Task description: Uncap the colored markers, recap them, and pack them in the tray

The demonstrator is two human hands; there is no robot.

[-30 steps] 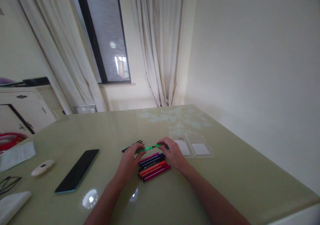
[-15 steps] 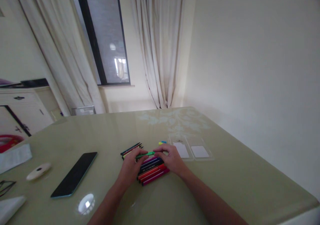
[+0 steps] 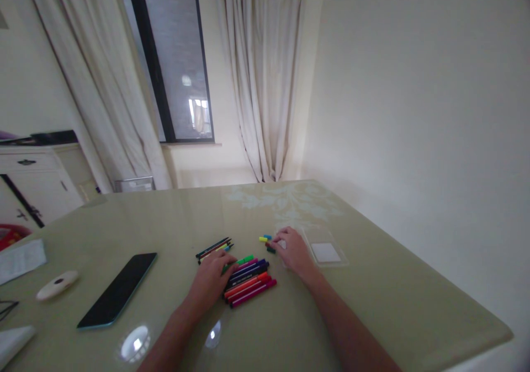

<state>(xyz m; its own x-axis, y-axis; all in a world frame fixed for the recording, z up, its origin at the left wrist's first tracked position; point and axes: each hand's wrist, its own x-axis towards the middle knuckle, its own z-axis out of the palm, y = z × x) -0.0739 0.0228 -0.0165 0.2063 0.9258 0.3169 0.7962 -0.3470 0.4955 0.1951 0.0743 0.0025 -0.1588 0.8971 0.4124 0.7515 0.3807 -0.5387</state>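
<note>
My left hand (image 3: 212, 274) is closed around the dark barrel end of a green marker (image 3: 247, 259), at the top of a row of capped markers. Below it in the row lie purple, dark blue, orange, red and magenta markers (image 3: 253, 295). My right hand (image 3: 293, 250) reaches over the clear plastic case, its fingertips pinched at a small dark red marker cap (image 3: 268, 244). Beside them lie a dark green cap (image 3: 271, 250), a yellow cap (image 3: 263, 239) and a blue cap (image 3: 268, 237). Several uncapped markers (image 3: 213, 247) lie beyond my left hand.
The clear case (image 3: 342, 259) with a white card (image 3: 325, 252) lies right of my right hand. To the left are a black phone (image 3: 118, 292), a white oval object (image 3: 58, 285) and papers (image 3: 22, 261). A wall runs along the table's right side.
My right hand has let go of the green marker and moved right to the loose caps. The green marker has come down to the row, with my left hand still on it.
</note>
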